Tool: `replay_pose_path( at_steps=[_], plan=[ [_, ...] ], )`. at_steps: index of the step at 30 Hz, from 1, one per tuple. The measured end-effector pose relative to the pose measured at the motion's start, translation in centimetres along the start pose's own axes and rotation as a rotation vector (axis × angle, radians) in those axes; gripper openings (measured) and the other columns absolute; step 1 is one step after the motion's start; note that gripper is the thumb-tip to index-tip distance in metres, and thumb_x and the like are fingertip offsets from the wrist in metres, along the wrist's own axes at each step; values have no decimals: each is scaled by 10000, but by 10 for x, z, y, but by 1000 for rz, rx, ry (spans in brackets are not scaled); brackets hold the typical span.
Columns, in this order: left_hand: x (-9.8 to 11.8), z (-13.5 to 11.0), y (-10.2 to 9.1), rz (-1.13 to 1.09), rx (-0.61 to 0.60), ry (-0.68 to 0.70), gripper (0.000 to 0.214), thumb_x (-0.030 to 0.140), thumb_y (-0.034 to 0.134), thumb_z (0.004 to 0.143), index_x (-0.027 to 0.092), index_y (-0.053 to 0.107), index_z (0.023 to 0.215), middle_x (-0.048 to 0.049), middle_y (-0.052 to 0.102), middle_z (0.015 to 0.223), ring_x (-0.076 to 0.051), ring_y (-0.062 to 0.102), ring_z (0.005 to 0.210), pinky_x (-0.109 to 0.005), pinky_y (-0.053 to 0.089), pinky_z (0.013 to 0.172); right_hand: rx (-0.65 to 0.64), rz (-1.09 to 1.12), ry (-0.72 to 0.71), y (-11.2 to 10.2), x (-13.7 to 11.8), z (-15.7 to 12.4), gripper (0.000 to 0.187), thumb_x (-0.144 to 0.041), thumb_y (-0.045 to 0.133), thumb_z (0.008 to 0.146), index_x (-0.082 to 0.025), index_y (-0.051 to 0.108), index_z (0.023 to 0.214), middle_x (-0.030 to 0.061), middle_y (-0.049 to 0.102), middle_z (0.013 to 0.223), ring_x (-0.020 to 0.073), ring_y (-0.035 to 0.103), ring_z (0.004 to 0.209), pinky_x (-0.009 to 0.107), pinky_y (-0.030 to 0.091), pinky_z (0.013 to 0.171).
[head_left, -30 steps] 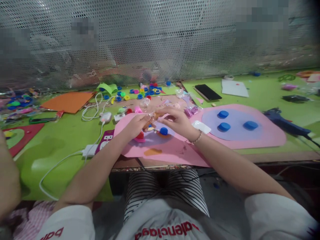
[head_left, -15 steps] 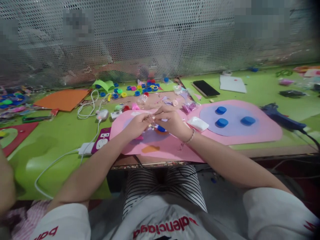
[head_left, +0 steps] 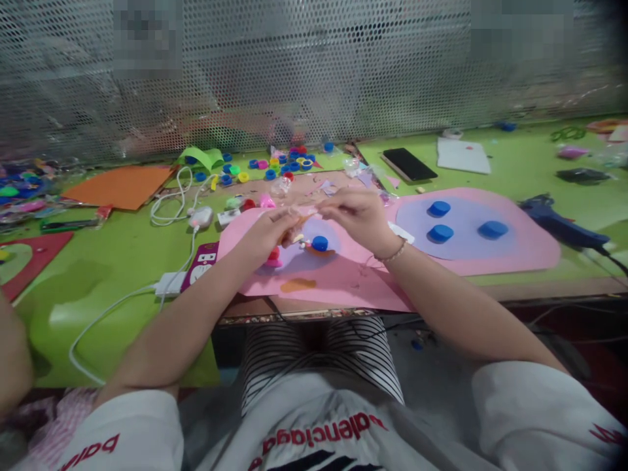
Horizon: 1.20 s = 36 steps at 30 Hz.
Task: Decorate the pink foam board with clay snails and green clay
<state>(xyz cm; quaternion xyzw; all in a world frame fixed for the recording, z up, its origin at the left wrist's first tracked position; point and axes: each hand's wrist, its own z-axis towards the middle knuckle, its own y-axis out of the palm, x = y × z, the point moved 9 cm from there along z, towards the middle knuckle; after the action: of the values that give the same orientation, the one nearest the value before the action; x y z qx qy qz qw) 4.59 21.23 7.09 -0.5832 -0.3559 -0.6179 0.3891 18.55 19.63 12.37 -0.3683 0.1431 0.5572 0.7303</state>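
Left hand [head_left: 275, 229] and right hand [head_left: 357, 212] face each other above a pink sheet [head_left: 373, 288], with a small orange strip [head_left: 308, 218] spanning the gap between their fingertips. The left hand is closed narrowly about the strip's left end; the right finger and thumb are drawn together by the other end, though blur hides whether they truly grip it. The strip's long axis seems to run sideways, rising slightly toward the right, so neither hand looks clearly nearer to its middle.

On the person's side of the strip, a blue cap [head_left: 320, 244] stands on the sheet, a little right of that middle, and a red cap [head_left: 273, 254] sits just below the left hand. More room shows toward the person, where the sheet carries an orange paper piece [head_left: 298, 285] and reaches the front edge of the table [head_left: 118, 255]. Sideways it is tighter: a power strip [head_left: 199, 263] lies just beside the left forearm, and a white packet [head_left: 402, 232] sits close by the right wrist
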Motion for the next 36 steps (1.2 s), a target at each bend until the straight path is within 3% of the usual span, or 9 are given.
replay_pose_path(
  at_steps=[4,6,8,11,14,17,23,28,36],
  plan=[
    [1,4,-21,-27,132,18,192,225,526,774,173,453,604,51,416,497,-50,379,443,-192,306,441,249,184,208,-22,36,2,273,-464,591,815,-196,626,778,3,607,684,99,559,580,264,503,588],
    [-1,6,-26,-3,167,28,171,237,524,789,171,467,642,50,434,518,-50,393,450,-189,306,439,195,264,256,-12,47,3,264,-450,566,835,-206,609,928,-2,606,722,97,572,609,262,515,612],
    [-3,7,-27,36,171,28,177,264,523,810,168,475,670,47,450,543,-49,404,456,-188,315,447,54,288,257,7,47,3,276,-429,514,873,-215,576,1035,-3,596,757,95,573,628,266,518,628],
    [-5,7,-22,97,161,-5,212,306,495,849,168,477,691,48,448,545,-50,401,451,-196,325,462,-129,228,182,30,32,-3,270,-396,405,928,-204,581,997,-20,510,685,89,519,593,256,491,618],
    [-4,5,-16,141,123,-9,232,342,480,867,167,491,715,41,463,559,-55,402,461,-198,324,466,-212,166,161,40,20,-10,255,-358,368,941,-200,567,955,-13,490,710,95,476,597,248,459,601],
    [-5,4,-11,151,87,1,205,343,505,853,168,512,748,35,472,584,-64,413,484,-199,336,475,-258,105,131,45,12,-12,231,-356,374,939,-200,532,872,7,525,785,105,471,634,258,433,615],
    [-12,3,-11,193,69,-12,277,440,477,858,182,536,777,15,501,633,-96,454,548,-217,372,522,-359,98,159,58,12,-15,372,-451,367,938,-205,404,661,-28,417,639,108,419,615,257,367,588],
    [-5,0,-9,257,56,68,301,463,470,863,178,528,785,2,517,700,-102,470,618,-214,374,551,-408,183,160,63,9,-16,382,-466,410,919,-200,390,645,-47,366,616,92,367,575,248,332,562],
    [-8,-2,2,244,-23,37,353,507,404,888,185,477,764,20,507,577,-76,394,460,-219,325,464,-396,239,292,64,17,-19,353,-376,426,917,-197,380,616,-51,394,580,84,389,534,240,335,529]
  ],
)
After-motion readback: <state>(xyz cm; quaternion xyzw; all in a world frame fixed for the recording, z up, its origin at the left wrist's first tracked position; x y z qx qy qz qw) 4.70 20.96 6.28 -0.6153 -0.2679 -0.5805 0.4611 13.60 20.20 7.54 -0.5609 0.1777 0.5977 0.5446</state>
